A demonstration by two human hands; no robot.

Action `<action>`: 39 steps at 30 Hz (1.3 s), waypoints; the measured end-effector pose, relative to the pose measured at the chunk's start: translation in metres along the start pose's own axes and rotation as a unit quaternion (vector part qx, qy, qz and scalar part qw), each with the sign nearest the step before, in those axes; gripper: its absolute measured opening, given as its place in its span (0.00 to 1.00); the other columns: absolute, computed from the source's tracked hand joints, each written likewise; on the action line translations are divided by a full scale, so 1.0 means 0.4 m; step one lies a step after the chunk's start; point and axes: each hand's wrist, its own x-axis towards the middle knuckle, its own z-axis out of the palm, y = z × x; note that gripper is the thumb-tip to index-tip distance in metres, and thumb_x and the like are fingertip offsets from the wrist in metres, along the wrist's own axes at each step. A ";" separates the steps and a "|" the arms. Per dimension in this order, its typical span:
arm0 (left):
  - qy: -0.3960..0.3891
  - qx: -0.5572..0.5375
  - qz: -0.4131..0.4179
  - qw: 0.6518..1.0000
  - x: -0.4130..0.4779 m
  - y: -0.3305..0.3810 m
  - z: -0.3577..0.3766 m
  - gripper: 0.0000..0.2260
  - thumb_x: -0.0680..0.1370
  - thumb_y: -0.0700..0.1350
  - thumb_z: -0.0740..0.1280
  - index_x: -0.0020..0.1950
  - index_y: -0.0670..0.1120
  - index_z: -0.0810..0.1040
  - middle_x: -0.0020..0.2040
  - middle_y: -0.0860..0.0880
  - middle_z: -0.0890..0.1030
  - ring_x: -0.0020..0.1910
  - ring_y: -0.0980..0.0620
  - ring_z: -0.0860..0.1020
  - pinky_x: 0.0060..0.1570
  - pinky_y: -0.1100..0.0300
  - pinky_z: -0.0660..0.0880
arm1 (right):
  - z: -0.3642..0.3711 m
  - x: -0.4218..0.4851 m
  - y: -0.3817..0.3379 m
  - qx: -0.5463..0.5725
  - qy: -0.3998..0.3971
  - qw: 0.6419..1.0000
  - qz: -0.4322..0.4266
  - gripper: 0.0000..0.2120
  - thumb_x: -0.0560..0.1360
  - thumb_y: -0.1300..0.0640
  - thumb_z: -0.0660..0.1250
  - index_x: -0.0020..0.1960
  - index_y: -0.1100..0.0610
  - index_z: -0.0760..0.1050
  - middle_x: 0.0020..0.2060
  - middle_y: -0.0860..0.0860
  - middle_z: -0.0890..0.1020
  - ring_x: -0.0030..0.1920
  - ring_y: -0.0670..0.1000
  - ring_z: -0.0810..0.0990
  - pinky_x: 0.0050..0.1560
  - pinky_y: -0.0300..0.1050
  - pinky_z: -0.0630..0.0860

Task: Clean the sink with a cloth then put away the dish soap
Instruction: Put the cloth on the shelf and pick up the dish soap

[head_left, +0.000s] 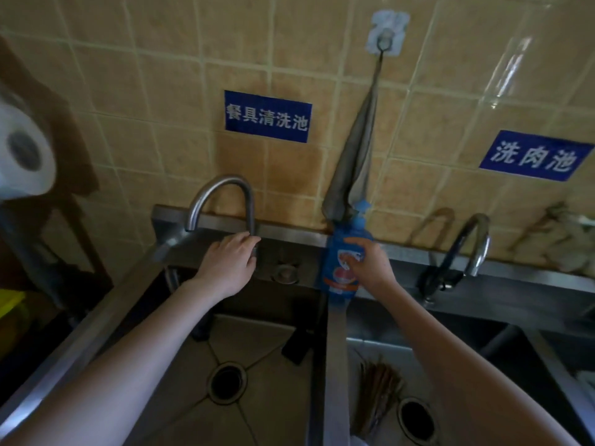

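**Reaching to the back rim**

The left hand (228,259) curls its fingers round the foot of the tap (222,188) at the back rim of the sink (267,397), over the left basin. The right hand (370,263) grips the blue dish soap bottle (341,268), which stands upright at the back end of the strip between the two basins. A grey cloth (354,162) hangs from a wall hook (384,40), its lower end just behind the bottle's pump.

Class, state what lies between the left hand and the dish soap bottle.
Head view: a round metal fitting on the sink ledge separates left hand from dish soap bottle.
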 end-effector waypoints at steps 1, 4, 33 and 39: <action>-0.007 -0.004 0.006 1.000 0.017 0.014 0.010 0.20 0.80 0.49 0.59 0.72 0.52 0.63 0.73 0.51 0.64 0.71 0.49 0.64 0.66 0.50 0.65 | -0.014 0.007 0.015 -0.013 0.008 1.000 -0.007 0.18 0.75 0.62 0.66 0.64 0.52 0.74 0.57 0.55 0.80 0.47 0.52 0.82 0.39 0.38 0.78; -0.048 -0.031 0.009 0.998 0.057 0.052 0.030 0.21 0.80 0.48 0.58 0.73 0.52 0.61 0.74 0.50 0.62 0.72 0.49 0.62 0.68 0.48 0.63 | -0.046 0.030 0.053 -0.020 0.013 1.000 -0.004 0.19 0.74 0.63 0.67 0.65 0.55 0.74 0.60 0.55 0.79 0.58 0.54 0.79 0.52 0.49 0.79; -0.110 -0.024 0.051 0.992 0.361 0.125 0.334 0.22 0.80 0.47 0.57 0.74 0.49 0.59 0.72 0.49 0.65 0.69 0.48 0.66 0.64 0.52 0.67 | 0.005 0.266 0.272 0.033 -0.026 0.999 0.021 0.37 0.65 0.57 0.78 0.70 0.51 0.65 0.61 0.46 0.75 0.60 0.44 0.71 0.55 0.37 0.66; -0.092 -0.053 0.052 0.993 0.404 0.114 0.391 0.27 0.78 0.51 0.61 0.74 0.50 0.55 0.70 0.48 0.68 0.66 0.48 0.70 0.61 0.52 0.70 | 0.031 0.301 0.290 0.063 -0.076 0.995 0.014 0.47 0.62 0.60 0.80 0.74 0.55 0.58 0.66 0.52 0.72 0.63 0.49 0.71 0.62 0.47 0.72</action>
